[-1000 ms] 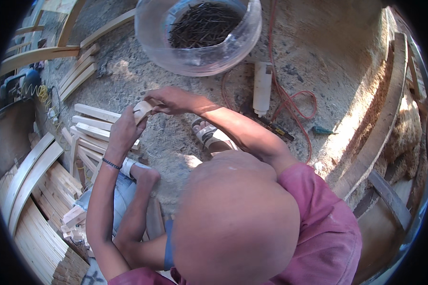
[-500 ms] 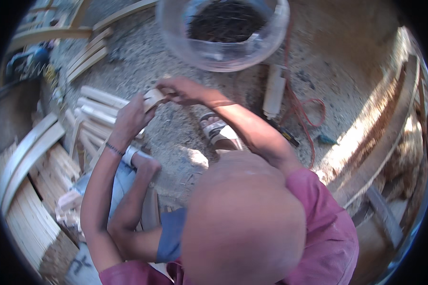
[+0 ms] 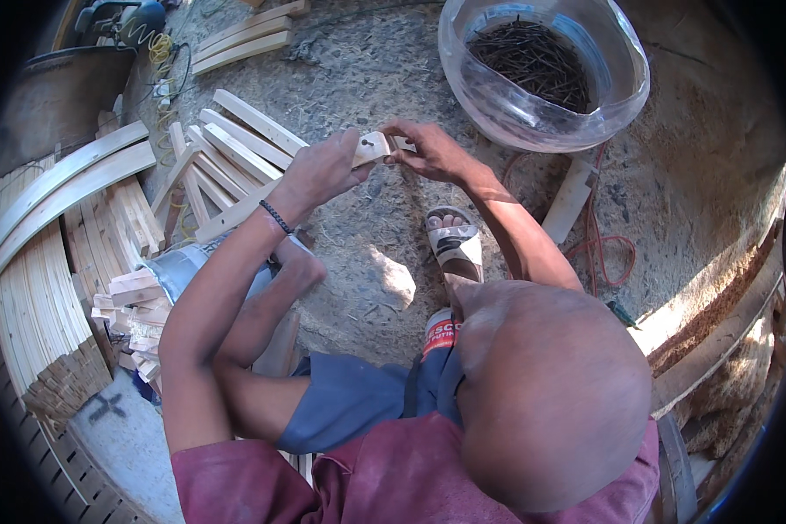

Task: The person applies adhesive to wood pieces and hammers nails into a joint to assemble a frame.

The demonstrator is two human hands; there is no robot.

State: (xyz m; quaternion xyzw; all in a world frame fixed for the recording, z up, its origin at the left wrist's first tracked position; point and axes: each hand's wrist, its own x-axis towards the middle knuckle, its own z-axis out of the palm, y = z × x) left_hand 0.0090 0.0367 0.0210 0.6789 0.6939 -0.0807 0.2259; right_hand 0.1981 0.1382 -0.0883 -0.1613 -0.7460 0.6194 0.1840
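My left hand is closed around a short pale wooden block with a dark mark or hole in its face. My right hand meets the block's other end, thumb and fingers bent around it; the fingers hide part of that end. Both hands are raised in front of me above the dusty ground. Just left of my left hand lies a loose pile of pale wooden strips. Beyond my right hand stands a clear plastic tub holding many thin dark nail-like pieces.
Curved wooden slats and stacked boards are at the left, beside a pail of wood offcuts. More strips lie at the far left. A pale block-shaped object and a red cord lie right.
The view has shifted, so the tub now appears farther right and the wood pile sits lower. Both hands still hold the wooden block, and its marked face now shows more clearly.
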